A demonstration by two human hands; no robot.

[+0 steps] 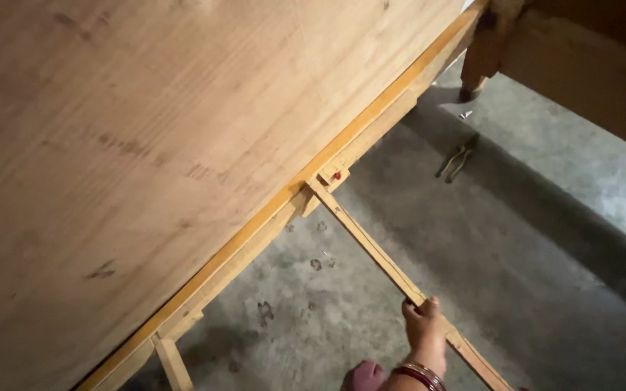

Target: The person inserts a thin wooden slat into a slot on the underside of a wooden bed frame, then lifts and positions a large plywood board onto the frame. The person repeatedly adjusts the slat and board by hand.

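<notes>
One hand on a thin wooden strip beside a big plywood sheet.

The right hand [423, 324], red bangles at the wrist, has its fingers [416, 310] curled around the wooden strip [371, 250], which slants from the plywood sheet [153, 145] edge down over the concrete floor [545, 275]. The left hand is out of sight. Pliers [458, 157] lie on the floor well apart, near a wooden furniture leg [481, 61].

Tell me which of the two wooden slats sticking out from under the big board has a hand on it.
The long slat running toward lower right; the right hand grips it. The short slat at bottom left is untouched.
</notes>
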